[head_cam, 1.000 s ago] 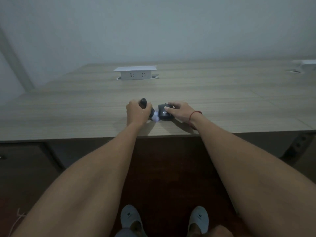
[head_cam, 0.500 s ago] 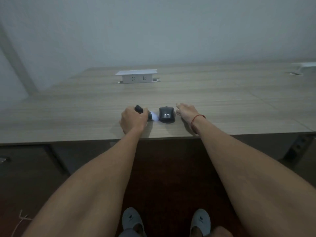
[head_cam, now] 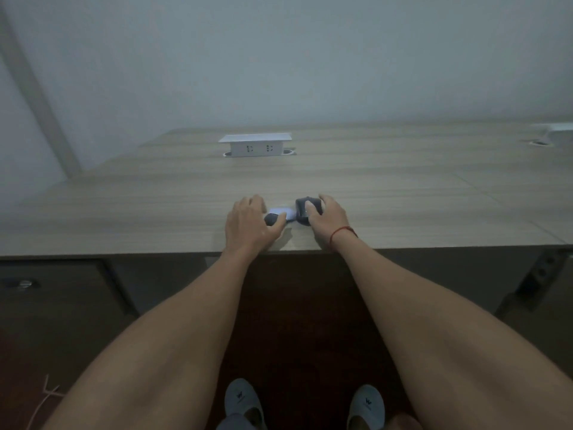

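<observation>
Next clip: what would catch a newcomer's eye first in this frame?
Two bare hands meet at the near edge of the wooden desk: the right hand grips a black computer mouse, and the left hand holds a small dark object beside a pale patch whose nature is unclear. Farther back stands a white socket box.

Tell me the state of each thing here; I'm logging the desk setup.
Mouse: on the table, gripped by the right hand.
Dark small object: on the table, under the left hand thumb.
White item: lying between both hands.
Socket box: raised, nothing plugged in.
</observation>
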Motion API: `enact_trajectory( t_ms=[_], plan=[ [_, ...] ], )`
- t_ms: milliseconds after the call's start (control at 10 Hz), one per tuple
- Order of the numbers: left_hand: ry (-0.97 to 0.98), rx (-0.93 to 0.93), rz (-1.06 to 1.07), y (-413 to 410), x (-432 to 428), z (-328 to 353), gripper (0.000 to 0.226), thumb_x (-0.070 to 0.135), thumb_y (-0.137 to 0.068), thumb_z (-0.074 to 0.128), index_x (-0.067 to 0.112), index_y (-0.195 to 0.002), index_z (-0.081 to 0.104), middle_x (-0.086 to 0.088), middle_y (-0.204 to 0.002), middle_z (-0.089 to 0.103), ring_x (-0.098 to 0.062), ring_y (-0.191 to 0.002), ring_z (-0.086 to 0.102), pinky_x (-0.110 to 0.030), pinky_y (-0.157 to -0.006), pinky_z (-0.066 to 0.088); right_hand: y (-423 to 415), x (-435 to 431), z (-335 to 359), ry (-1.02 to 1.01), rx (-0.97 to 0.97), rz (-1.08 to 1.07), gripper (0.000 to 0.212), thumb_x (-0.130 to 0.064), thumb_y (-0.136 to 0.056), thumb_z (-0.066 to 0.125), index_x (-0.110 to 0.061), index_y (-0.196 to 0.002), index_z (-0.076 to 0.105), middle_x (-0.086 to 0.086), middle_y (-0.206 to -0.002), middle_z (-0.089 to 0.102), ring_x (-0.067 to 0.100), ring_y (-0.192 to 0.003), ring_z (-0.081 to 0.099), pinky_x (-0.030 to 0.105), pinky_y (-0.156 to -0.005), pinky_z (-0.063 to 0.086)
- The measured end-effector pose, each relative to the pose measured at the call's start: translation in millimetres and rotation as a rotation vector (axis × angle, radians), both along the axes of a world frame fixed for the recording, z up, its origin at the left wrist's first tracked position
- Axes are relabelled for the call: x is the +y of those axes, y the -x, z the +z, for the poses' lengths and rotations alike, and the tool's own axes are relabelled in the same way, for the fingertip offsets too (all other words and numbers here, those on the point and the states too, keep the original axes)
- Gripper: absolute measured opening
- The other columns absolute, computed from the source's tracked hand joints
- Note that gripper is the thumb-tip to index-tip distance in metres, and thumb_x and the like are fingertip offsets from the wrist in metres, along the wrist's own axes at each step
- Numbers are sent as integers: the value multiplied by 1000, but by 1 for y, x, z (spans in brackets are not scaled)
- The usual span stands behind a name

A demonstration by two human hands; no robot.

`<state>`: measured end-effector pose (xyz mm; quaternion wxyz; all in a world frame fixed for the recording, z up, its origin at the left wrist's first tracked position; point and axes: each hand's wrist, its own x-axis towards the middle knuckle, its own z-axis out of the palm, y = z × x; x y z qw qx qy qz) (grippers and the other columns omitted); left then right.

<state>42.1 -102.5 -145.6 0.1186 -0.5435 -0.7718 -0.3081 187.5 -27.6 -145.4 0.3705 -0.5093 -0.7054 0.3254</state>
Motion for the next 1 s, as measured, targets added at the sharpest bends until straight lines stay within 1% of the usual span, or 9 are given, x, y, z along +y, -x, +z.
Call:
enact_trajectory(
  t_ms=[100,200,300,400,500,600,800,900,1000],
  plan=[
    [156,-143,-244,0,8,-6,47,33,-89,54,18,-132,50,-8,-132,56,-27,-121,51,-41,-101,43,5,0,-4,-95,-42,58,55,-31,-92,53,-10,-142,39,10,-146,43,27,-132,43,36,-108,35],
    [256,-212,-260,3,24,-10,49,25,-93,48,14,-141,45,-10,-145,48,-27,-133,45,-38,-110,37,10,7,-6,-157,-113,92,51,-29,-92,54,-9,-138,44,13,-145,43,29,-132,43,34,-108,33],
    [277,-233,-209,3,43,-10,41,29,-92,39,13,-127,54,-15,-134,53,-32,-125,49,-44,-104,41,14,19,-8,-166,-128,74,49,-29,-91,53,-8,-135,48,15,-144,44,30,-130,44,34,-108,34],
    [278,-239,-152,1,65,-11,49,37,-89,27,13,-121,54,-17,-126,53,-35,-118,50,-47,-99,43,18,36,-8,-165,-124,44,46,-29,-92,52,-7,-133,49,16,-140,46,31,-125,47,35,-104,37],
    [259,-228,-102,6,95,-14,46,30,-94,32,4,-131,43,-23,-137,44,-40,-124,46,-49,-103,40,23,65,-12,-181,-143,15,44,-29,-91,52,-7,-130,51,18,-136,48,33,-121,49,36,-98,40],
    [239,-230,-73,12,124,-11,40,22,-96,37,-1,-129,42,-25,-142,38,-40,-126,45,-44,-102,39,28,94,-11,-198,-161,-13,38,-28,-90,52,-5,-120,56,20,-126,52,35,-114,52,35,-89,41],
    [245,-266,-18,20,168,-13,46,27,-96,34,0,-133,42,-22,-149,34,-39,-129,44,-42,-103,38,39,137,-12,-201,-168,-41,31,-28,-91,51,-4,-110,59,19,-122,53,33,-109,53,29,-80,36],
    [252,-261,-16,17,161,-10,62,39,-99,34,2,-148,25,-22,-159,13,-39,-139,33,-44,-110,31,40,138,-15,-182,-142,-23,42,-33,-91,50,-5,-122,54,19,-134,49,33,-117,52,32,-91,42],
    [248,-303,-39,9,139,-5,82,52,-97,36,5,-154,0,-17,-162,-7,-34,-149,11,-42,-119,16,33,125,-17,-157,-57,-40,56,-38,-89,50,-3,-132,44,18,-139,45,33,-123,49,41,-103,40]
  ],
)
